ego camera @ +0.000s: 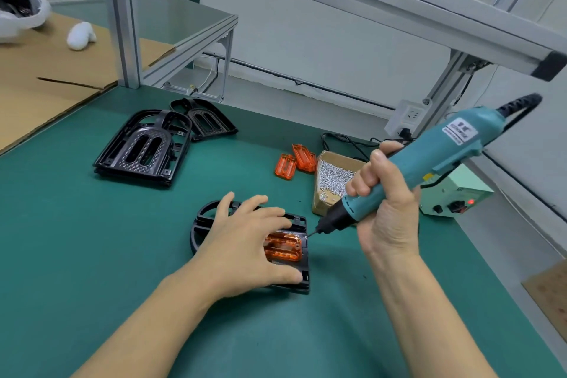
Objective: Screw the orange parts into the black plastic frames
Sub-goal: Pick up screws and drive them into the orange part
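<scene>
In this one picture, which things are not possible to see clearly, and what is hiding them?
All in the head view:
- Orange part in the black frame: its left portion is under the left hand.
- Driver bit tip: too small to tell whether it sits in a screw.
- Label on the electric screwdriver: blurred.
- Screws in the cardboard box: partly behind the right hand.
- Stacked black frames: count unclear.
</scene>
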Motion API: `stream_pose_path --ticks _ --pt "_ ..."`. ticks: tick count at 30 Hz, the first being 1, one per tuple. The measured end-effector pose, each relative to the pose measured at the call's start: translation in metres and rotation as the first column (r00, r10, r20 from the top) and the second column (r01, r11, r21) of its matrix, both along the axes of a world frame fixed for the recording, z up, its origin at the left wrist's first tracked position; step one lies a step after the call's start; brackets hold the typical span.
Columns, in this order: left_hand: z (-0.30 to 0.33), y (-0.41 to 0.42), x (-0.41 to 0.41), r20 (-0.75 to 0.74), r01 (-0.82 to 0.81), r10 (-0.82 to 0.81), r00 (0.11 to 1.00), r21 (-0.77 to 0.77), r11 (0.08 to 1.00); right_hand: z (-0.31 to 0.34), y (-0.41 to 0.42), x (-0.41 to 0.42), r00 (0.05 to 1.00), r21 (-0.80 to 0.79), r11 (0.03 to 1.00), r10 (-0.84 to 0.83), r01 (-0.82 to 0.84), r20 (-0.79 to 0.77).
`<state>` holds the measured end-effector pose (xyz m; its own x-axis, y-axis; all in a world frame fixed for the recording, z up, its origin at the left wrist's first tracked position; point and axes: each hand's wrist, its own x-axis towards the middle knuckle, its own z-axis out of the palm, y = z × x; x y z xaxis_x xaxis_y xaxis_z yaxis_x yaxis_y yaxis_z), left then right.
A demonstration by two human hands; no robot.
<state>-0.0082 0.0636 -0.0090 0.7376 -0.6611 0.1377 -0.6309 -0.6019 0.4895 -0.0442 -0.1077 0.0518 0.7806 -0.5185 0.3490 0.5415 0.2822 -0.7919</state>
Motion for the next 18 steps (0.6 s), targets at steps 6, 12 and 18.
stream_pose_path --ticks 6,12,18 --pt "-0.003 -0.003 0.002 0.015 0.016 -0.017 1.0 0.024 1.0 -0.002 0.004 0.005 0.999 -0.053 0.998 0.034 -0.036 -0.041" --pt "-0.004 -0.005 0.005 0.02 0.035 -0.036 0.999 0.038 0.999 -0.002 0.009 0.008 0.996 -0.091 0.994 0.051 -0.058 -0.07" --pt "-0.006 -0.005 0.004 0.021 0.041 -0.042 0.999 0.038 0.998 -0.002 0.013 0.01 0.994 -0.137 0.989 0.044 -0.058 -0.104"
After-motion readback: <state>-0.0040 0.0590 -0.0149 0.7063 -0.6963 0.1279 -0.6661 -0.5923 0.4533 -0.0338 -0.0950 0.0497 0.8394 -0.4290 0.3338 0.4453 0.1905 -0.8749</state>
